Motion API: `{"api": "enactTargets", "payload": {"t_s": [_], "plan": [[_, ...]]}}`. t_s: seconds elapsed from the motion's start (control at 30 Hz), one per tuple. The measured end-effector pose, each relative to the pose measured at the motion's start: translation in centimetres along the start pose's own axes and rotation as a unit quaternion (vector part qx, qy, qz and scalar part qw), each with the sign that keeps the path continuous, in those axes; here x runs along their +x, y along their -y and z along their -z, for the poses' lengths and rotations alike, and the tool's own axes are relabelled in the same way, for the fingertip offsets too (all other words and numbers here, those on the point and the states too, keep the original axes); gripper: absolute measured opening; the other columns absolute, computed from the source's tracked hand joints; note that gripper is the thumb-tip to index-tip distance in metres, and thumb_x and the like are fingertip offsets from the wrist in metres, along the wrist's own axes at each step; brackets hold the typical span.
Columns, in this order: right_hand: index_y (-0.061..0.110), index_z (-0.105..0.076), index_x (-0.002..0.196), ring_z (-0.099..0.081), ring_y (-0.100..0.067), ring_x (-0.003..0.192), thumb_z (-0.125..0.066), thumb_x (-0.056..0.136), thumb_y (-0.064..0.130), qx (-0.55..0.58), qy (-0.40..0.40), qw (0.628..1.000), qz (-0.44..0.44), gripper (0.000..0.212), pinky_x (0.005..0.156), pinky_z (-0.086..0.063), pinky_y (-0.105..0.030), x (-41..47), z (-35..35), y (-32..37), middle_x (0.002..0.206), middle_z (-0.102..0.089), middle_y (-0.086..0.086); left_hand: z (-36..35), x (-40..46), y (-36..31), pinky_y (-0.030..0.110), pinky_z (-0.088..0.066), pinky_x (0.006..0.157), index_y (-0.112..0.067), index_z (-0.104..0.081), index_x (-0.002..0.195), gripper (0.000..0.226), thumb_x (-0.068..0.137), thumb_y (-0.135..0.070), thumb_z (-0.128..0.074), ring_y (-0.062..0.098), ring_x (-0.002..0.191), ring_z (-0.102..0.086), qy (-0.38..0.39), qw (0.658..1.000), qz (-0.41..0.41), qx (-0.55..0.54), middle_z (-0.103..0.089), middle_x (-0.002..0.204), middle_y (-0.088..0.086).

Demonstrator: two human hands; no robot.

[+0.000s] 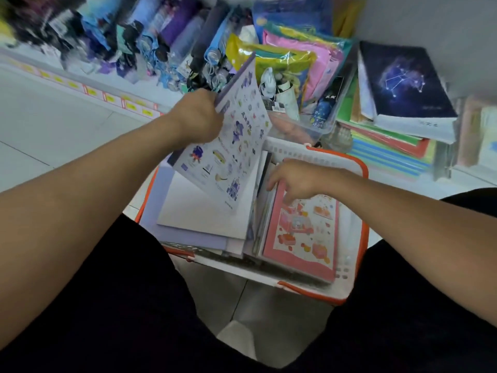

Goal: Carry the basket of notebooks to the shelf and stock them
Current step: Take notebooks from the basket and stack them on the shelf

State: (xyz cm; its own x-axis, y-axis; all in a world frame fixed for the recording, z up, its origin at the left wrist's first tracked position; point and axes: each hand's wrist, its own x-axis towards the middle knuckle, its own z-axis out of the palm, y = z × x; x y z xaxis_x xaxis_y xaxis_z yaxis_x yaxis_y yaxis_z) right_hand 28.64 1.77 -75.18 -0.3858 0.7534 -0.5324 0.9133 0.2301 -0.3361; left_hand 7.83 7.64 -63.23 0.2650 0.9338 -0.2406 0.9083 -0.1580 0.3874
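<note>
Down on the floor between the knees sits the white basket [347, 275] with its orange rim, so the carry looks done. It's full of notebooks, stocking barely begun. The right hand [298, 181] rests curled fingers on the pink notebook [304, 232] in the basket. The left hand [197, 117] grips a purple-illustrated notebook [228, 146], lifted above the basket toward the crowded shelf [113, 99] beyond.

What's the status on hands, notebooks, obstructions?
Left hand grips purple-print notebook, lifted above basket. Right hand rests on pink notebook inside. Nothing blocking.
</note>
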Motion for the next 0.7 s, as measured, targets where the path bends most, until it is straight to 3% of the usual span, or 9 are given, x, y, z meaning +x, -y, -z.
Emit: {"api": "enactTargets", "payload": {"t_s": [0.03, 0.1, 0.3, 0.43, 0.5, 0.57, 0.63, 0.7], "plan": [[0.020, -0.062, 0.131, -0.060, -0.020, 0.108, -0.081, 0.078, 0.019, -0.065, 0.052, 0.996, 0.020, 0.056, 0.086, -0.049, -0.028, 0.3, -1.1, -0.1, 0.132, -0.058, 0.003, 0.5, 0.2, 0.2, 0.030, -0.036, 0.075, -0.003, -0.058, 0.117, 0.027, 0.100, -0.021, -0.047, 0.028, 0.092, -0.050, -0.010, 1.000, 0.008, -0.008, -0.055, 0.105, 0.014], [0.023, -0.059, 0.134, -0.063, -0.023, 0.104, -0.080, 0.078, 0.016, -0.129, 0.050, 0.990, 0.035, 0.061, 0.084, -0.055, -0.040, 0.9, -2.6, -0.5, 0.125, -0.063, 0.000, 0.8, 0.4, 0.7, 0.032, -0.038, 0.077, -0.003, -0.057, 0.117, 0.028, 0.100, -0.022, -0.047, 0.032, 0.098, -0.054, -0.003, 1.000, 0.018, -0.016, -0.058, 0.111, 0.017], [0.020, -0.067, 0.125, -0.065, -0.023, 0.104, -0.078, 0.081, 0.016, -0.161, 0.007, 0.985, 0.066, 0.046, 0.085, -0.054, -0.041, 0.5, -2.4, -1.0, 0.118, -0.069, 0.001, 0.9, 0.3, 1.1, 0.034, -0.042, 0.077, -0.006, -0.058, 0.117, 0.027, 0.098, -0.023, -0.049, 0.030, 0.092, -0.054, 0.018, 0.999, 0.023, -0.033, -0.059, 0.109, 0.014], [0.012, -0.073, 0.105, -0.067, -0.025, 0.095, -0.074, 0.083, 0.015, -0.163, -0.030, 0.984, 0.058, 0.023, 0.079, -0.055, -0.041, 0.4, -2.4, -0.8, 0.107, -0.073, -0.005, 1.0, 0.2, 1.2, 0.033, -0.043, 0.077, -0.008, -0.058, 0.117, 0.026, 0.098, -0.023, -0.051, 0.029, 0.093, -0.055, 0.025, 0.997, 0.031, -0.066, -0.058, 0.108, 0.011], [0.009, -0.072, 0.107, -0.067, -0.028, 0.098, -0.073, 0.083, 0.013, -0.163, -0.035, 0.984, 0.063, 0.024, 0.080, -0.054, -0.042, 0.0, -2.3, -0.7, 0.109, -0.072, -0.008, 0.9, 0.0, 1.2, 0.032, -0.043, 0.077, -0.009, -0.058, 0.117, 0.025, 0.098, -0.023, -0.051, 0.028, 0.092, -0.055, 0.032, 0.996, 0.034, -0.082, -0.058, 0.108, 0.010], [0.014, -0.072, 0.100, -0.065, -0.024, 0.088, -0.072, 0.080, 0.008, -0.157, -0.037, 0.985, 0.067, 0.020, 0.071, -0.051, -0.036, -0.3, -1.9, -0.6, 0.095, -0.070, -0.001, 0.9, -0.2, 1.2, 0.033, -0.045, 0.076, -0.010, -0.058, 0.115, 0.022, 0.098, -0.023, -0.052, 0.028, 0.091, -0.057, 0.037, 0.994, 0.037, -0.094, -0.059, 0.107, 0.010], [0.012, -0.064, 0.083, -0.055, -0.021, 0.068, -0.070, 0.074, 0.000, -0.134, -0.023, 0.989, 0.055, 0.016, 0.057, -0.039, -0.030, -0.5, -1.2, -0.5, 0.071, -0.056, 0.003, 0.9, -0.3, 1.2, 0.034, -0.047, 0.076, -0.013, -0.058, 0.111, 0.017, 0.098, -0.023, -0.052, 0.028, 0.090, -0.059, 0.042, 0.992, 0.041, -0.108, -0.061, 0.108, 0.010], [0.010, -0.061, 0.077, -0.053, -0.019, 0.060, -0.073, 0.071, -0.003, -0.072, 0.009, 0.996, 0.045, 0.019, 0.056, -0.042, -0.033, -0.8, 0.0, -0.8, 0.063, -0.053, 0.004, 1.0, -0.5, 1.0, 0.036, -0.050, 0.077, -0.014, -0.058, 0.112, 0.017, 0.099, -0.024, -0.053, 0.029, 0.090, -0.061, 0.051, 0.989, 0.046, -0.129, -0.062, 0.110, 0.010]]}}
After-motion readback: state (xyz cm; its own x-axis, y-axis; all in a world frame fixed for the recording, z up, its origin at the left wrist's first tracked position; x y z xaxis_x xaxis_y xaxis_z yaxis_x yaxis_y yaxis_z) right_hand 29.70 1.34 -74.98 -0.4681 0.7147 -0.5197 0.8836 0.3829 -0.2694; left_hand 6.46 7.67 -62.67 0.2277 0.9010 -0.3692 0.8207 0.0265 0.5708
